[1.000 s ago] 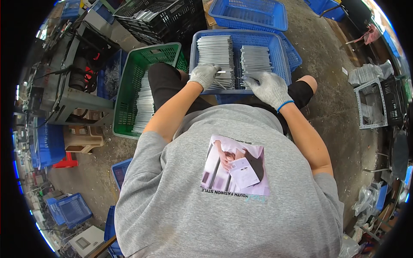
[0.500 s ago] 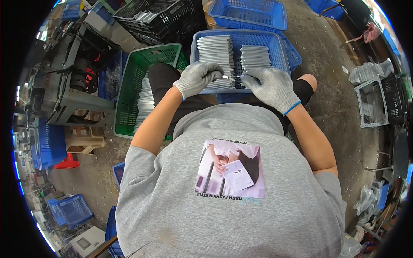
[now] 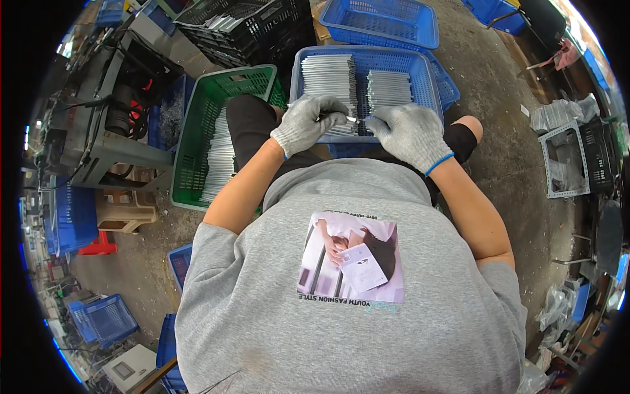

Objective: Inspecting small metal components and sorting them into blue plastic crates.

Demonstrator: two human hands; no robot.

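From where I stand, the biggest thing is the person's grey T-shirt [image 3: 354,322], with a pinkish picture [image 3: 348,256] on it. At the person's 12 o'clock is a blue plastic basket [image 3: 430,79]. Between 10 and 11 o'clock is a green plastic basket [image 3: 193,164] with shiny rods [image 3: 218,157] inside. The blue one has two neat piles of thin, straight silver rods: the longer pile [image 3: 328,75] at its 9 o'clock, the shorter pile [image 3: 389,88] at its 3.

Both hands wear grey knit gloves and bend in toward each other. The left hand [image 3: 307,125], at the basket's 8 o'clock, pinches a silver rod [image 3: 352,119]; its bright end pokes out toward 3 o'clock. The right hand [image 3: 413,136] has its fingertips close together near that end; I can't tell if they grip anything. Tiny dark letters [image 3: 338,299] edge the shirt picture.
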